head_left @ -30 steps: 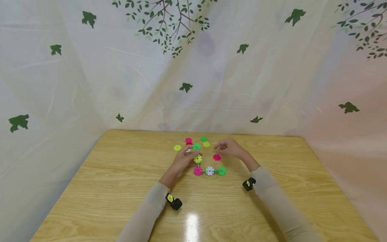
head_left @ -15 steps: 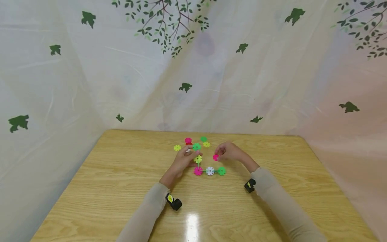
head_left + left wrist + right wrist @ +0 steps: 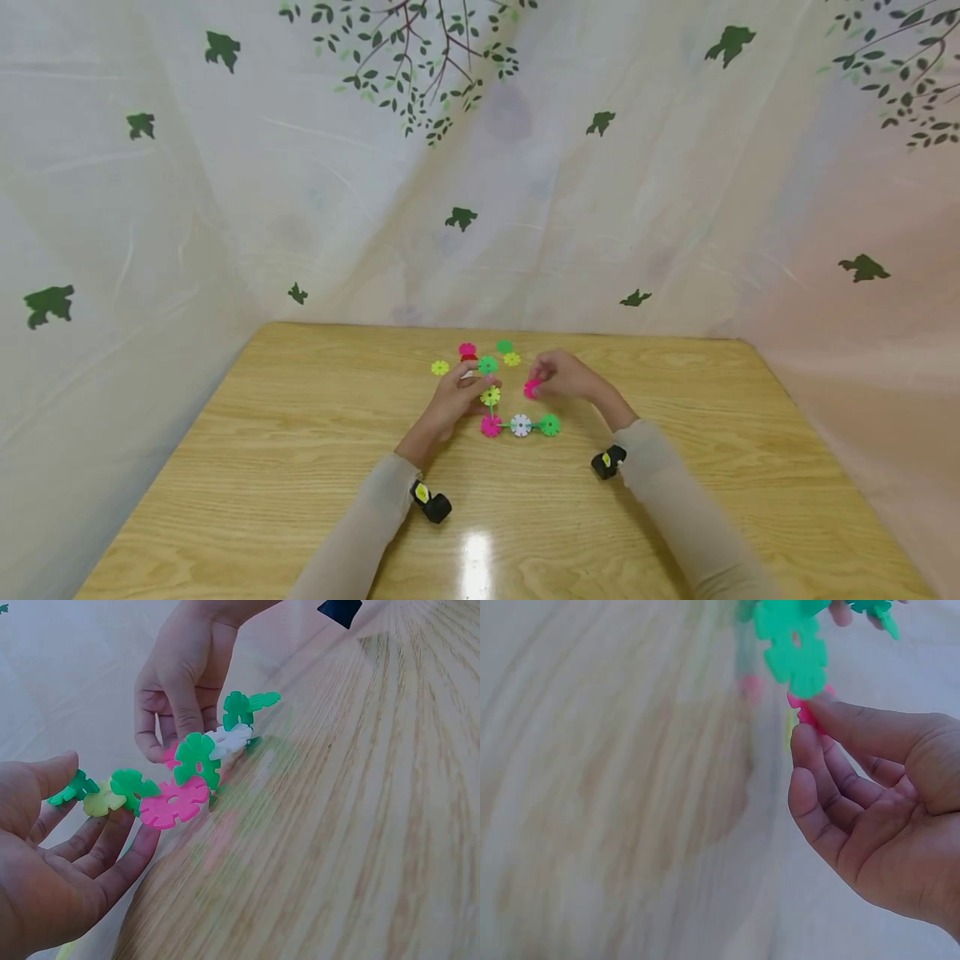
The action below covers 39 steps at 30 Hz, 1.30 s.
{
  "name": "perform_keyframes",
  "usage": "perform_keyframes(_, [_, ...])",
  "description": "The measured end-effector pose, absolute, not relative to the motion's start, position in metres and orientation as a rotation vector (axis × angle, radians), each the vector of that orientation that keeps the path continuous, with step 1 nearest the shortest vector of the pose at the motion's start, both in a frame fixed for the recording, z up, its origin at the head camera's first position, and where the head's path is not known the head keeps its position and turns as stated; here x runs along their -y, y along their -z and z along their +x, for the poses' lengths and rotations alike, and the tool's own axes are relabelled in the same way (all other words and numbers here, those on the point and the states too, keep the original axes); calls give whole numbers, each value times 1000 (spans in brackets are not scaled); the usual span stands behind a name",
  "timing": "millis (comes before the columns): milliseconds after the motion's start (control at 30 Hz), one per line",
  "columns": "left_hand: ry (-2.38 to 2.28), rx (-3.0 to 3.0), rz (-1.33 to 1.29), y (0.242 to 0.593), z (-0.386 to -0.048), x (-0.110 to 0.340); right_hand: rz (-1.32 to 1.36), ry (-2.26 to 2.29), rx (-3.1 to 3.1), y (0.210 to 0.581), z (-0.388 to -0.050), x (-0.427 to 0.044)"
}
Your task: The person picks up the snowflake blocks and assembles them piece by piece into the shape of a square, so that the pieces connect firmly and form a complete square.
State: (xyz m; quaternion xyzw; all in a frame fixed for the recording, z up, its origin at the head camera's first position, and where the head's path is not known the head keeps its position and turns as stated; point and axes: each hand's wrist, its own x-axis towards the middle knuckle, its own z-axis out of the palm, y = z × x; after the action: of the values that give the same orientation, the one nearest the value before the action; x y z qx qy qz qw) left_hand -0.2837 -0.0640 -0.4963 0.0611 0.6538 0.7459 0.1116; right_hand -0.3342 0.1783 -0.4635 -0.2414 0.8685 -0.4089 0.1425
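My left hand (image 3: 452,402) holds an L-shaped chain of interlocking snowflake discs (image 3: 521,425) by its upper part, thumb on one side and fingers beneath. Green, yellow, pink and white discs make up the chain, with upright green discs joining the flat ones. To the right, my right hand (image 3: 567,377) pinches a loose pink snowflake disc (image 3: 531,389) between thumb and fingertips. In the right wrist view this pink disc (image 3: 804,712) is partly hidden by the thumb and a green disc (image 3: 793,645). A gap separates it from the chain's yellow disc (image 3: 491,396) in the head view.
Behind the hands lie loose discs: a yellow one (image 3: 440,367), a pink one (image 3: 467,348) overlapping a red one (image 3: 468,358), a green one (image 3: 505,346) and another yellow one (image 3: 512,359). The wooden table (image 3: 300,467) meets a printed curtain (image 3: 360,250) at its back edge.
My right hand has come down onto the pink disc, taken it between the fingertips and shifted it slightly left. The left hand and the chain have stayed in place.
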Motion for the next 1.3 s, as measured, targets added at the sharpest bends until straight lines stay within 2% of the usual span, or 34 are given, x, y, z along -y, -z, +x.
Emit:
perform_keyframes(500, [-2185, -1920, 161, 494, -282, 66, -650, 1574, -2413, 453, -331, -155])
perform_keyframes(1300, [-2236, -1930, 114, 496, -282, 63, -606, 1768, -2375, 465, -326, -142])
